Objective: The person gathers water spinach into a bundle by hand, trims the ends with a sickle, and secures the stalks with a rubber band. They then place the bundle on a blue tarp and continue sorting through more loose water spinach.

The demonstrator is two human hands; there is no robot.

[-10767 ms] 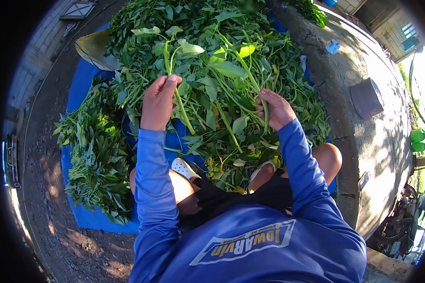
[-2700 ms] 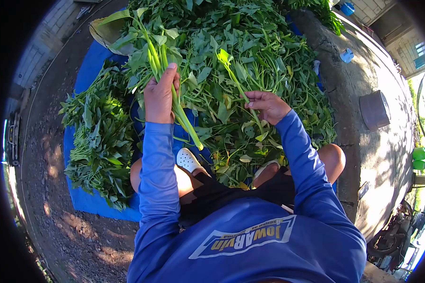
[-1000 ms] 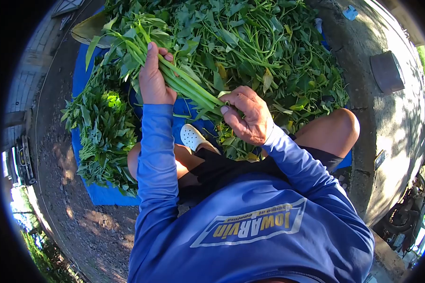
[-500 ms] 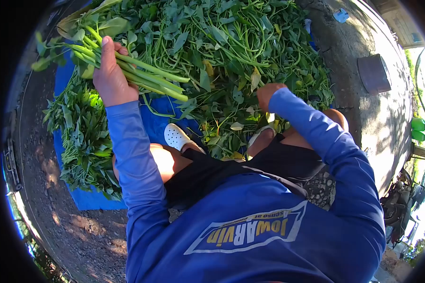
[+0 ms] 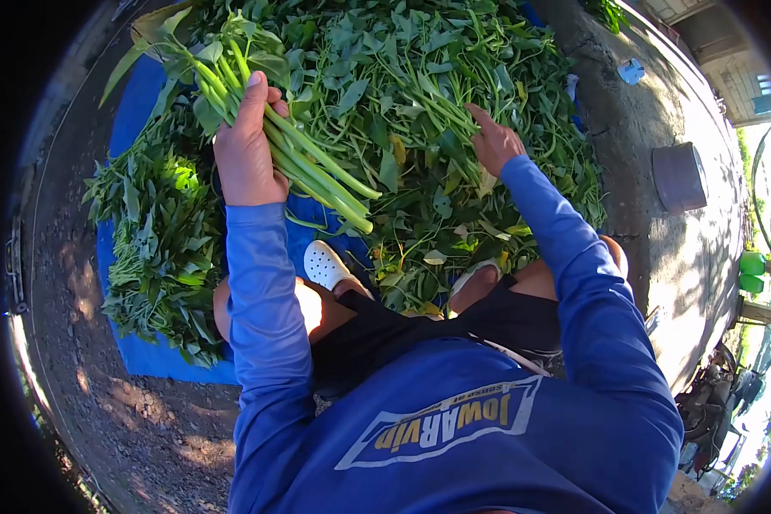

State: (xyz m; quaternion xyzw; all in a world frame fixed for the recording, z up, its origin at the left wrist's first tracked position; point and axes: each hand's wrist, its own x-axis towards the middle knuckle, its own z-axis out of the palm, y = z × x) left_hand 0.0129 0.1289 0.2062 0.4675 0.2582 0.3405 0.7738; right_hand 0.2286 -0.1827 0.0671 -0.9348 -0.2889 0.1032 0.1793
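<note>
A bundle of leafy green stems (image 5: 321,171) is in my left hand (image 5: 253,146), its thick cut ends slanting down to the right and its leaves at the upper left. My right hand (image 5: 495,144) is at the big heap of greens (image 5: 343,64), its index finger extended against some stems. Whether its other fingers grip a stem is too hard to tell. Loose leaves, some yellow, lie below the right hand. A second pile of greens (image 5: 158,248) lies to the left on the blue sheet (image 5: 167,364).
My feet in white clogs (image 5: 324,264) are at the heap's near edge. A grey-brown cylindrical container (image 5: 679,178) stands on the concrete at right. Green containers (image 5: 752,272) and a dark machine (image 5: 715,398) are at the far right.
My left hand has moved right and slightly down with the bundle. My right hand has moved up from the leaves near my foot onto the heap's stems, its index finger now extended.
</note>
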